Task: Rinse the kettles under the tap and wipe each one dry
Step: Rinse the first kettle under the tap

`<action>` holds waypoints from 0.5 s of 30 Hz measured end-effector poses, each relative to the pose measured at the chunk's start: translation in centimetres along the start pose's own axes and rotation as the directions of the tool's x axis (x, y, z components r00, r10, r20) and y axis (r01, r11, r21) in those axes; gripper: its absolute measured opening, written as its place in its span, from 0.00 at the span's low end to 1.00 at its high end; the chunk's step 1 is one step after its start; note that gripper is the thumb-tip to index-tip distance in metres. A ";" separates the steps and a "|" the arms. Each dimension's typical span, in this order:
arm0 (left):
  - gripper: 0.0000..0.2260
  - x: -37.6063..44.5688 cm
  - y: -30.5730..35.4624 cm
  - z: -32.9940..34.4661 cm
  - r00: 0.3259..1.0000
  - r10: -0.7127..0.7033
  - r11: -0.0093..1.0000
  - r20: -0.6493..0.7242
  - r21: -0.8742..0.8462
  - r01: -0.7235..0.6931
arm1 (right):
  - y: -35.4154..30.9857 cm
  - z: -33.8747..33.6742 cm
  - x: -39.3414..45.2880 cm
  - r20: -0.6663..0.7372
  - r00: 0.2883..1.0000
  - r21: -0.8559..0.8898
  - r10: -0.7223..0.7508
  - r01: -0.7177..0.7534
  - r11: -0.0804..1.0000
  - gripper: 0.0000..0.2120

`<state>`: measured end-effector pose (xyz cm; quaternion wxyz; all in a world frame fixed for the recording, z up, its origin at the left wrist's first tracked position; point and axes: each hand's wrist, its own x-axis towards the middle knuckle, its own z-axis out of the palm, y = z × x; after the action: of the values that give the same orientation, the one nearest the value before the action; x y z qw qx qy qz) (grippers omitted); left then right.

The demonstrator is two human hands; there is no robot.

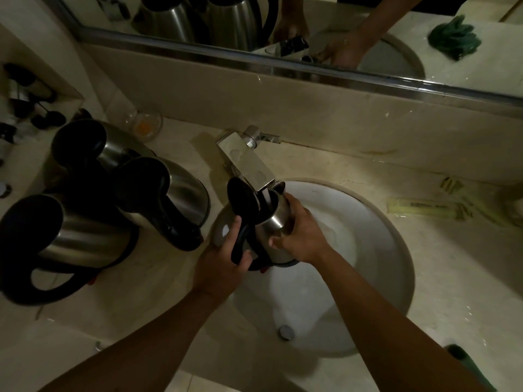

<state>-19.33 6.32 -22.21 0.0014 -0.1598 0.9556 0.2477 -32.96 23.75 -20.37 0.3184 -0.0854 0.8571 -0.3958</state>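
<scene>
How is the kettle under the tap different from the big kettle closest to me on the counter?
The kettle under the tap has its black lid flipped open; the nearest counter kettle has its lid shut. The first is held over the sink by the left hand on its handle and the right hand on its body; the second sits on the counter, untouched. Both are shiny steel with black lids and handles.
</scene>
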 end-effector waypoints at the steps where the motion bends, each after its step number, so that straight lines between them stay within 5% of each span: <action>1: 0.30 0.0 0.2 -0.2 0.999 -0.043 0.998 -0.006 -0.052 0.043 | -0.1 0.0 0.1 0.002 1.000 -0.001 0.005 -0.005 1.000 0.55; 5: 0.38 -0.1 1.0 -0.6 0.995 -0.090 0.988 -0.044 -0.127 0.083 | -0.7 0.0 0.1 0.003 1.000 -0.037 -0.002 0.002 0.999 0.55; 15: 0.36 0.1 0.1 0.1 0.992 -0.085 0.992 -0.095 -0.096 0.076 | -1.5 -0.3 0.0 0.037 0.999 -0.011 0.026 -0.026 1.000 0.56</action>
<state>-19.45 6.45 -22.21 -0.0430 -0.2103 0.9348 0.2831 -33.31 22.90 -19.13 0.3387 -0.0831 0.8542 -0.3857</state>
